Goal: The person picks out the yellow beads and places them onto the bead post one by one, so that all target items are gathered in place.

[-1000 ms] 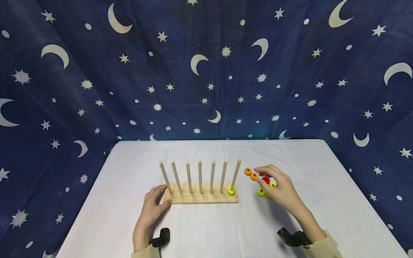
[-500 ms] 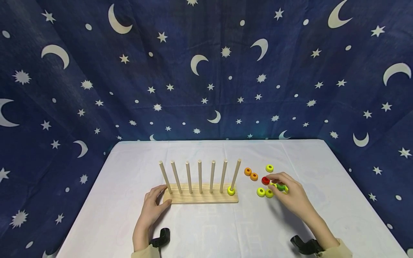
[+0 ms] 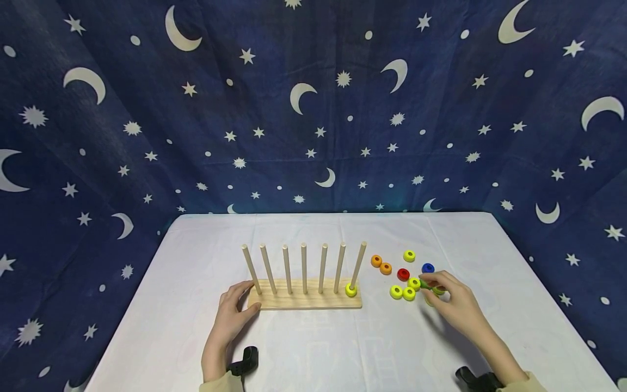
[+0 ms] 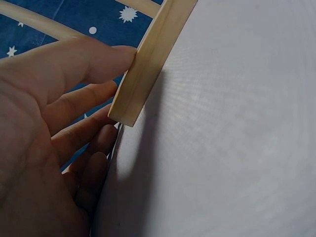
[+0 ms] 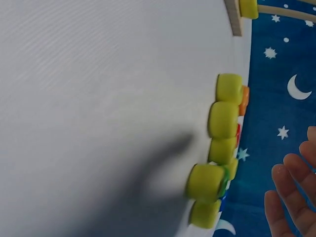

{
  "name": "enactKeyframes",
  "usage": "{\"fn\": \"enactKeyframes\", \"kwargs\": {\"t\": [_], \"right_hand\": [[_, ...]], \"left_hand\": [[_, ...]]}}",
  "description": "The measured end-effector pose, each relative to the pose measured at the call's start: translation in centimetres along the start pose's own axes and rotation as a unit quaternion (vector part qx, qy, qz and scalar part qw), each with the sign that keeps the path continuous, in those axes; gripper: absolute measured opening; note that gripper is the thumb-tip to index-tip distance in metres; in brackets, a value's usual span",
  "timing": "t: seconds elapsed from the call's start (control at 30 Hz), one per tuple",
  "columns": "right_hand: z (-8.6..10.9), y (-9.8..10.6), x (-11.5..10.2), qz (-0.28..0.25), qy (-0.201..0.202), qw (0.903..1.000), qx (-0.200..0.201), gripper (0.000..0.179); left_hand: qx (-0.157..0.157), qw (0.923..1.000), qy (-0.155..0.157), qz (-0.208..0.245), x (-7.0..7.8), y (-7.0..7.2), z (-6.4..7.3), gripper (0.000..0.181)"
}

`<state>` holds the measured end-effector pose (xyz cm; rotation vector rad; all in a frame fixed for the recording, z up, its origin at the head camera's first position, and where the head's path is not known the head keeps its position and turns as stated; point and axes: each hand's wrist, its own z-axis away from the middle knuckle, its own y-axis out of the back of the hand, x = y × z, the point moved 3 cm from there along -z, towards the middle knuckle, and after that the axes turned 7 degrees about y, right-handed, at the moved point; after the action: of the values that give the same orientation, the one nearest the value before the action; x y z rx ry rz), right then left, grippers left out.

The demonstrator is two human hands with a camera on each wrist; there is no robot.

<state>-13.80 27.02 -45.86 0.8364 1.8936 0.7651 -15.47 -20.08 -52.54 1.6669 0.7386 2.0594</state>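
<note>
In the head view, a wooden peg rack (image 3: 303,302) with a row of upright pegs stands on the white-covered table. My left hand (image 3: 230,316) grips its left end, thumb at the front edge and fingers behind; the left wrist view shows the thumb against the wooden base (image 4: 143,74). One yellow bead (image 3: 351,290) sits on the rightmost peg. Over the loose beads hovers my right hand (image 3: 455,305), thumb and fingers apart. Its fingertips overlap a green bead (image 3: 425,284) in this view. In the right wrist view its fingers (image 5: 291,187) stand clear of the yellow beads (image 5: 205,182).
Around the right hand lie two orange beads (image 3: 385,268), a red bead (image 3: 403,274), a blue bead (image 3: 428,268) and several yellow beads (image 3: 396,292). A dark blue cloth (image 3: 313,109) with moons and stars hangs behind the table.
My right hand has moved right, from beside the orange beads past the red one to the green bead, uncovering yellow, red and blue beads. The left hand has stayed on the rack.
</note>
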Motion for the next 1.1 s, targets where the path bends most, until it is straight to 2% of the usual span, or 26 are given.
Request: {"fn": "enactKeyframes", "kwargs": {"t": [0.23,0.43,0.87,1.1], "right_hand": [[0.7,-0.2,1.4,0.0,-0.01,0.9999,-0.008,0.029],[1.0,-0.3,2.3,0.027,-0.029,0.9988,-0.028,0.029],[1.2,-0.8,3.2,0.03,-0.079,0.9923,-0.091,0.033],[1.4,-1.1,3.5,0.043,-0.084,0.9897,-0.107,0.035]], "left_hand": [[0.003,1.0,-0.002,-0.002,0.0,0.0,0.0,0.057],[0.003,1.0,-0.003,-0.002,-0.2,0.1,0.0,0.057],[0.001,1.0,0.002,0.001,0.0,0.0,0.0,0.057],[0.005,1.0,0.002,0.002,0.2,0.0,0.1,0.057]]}}
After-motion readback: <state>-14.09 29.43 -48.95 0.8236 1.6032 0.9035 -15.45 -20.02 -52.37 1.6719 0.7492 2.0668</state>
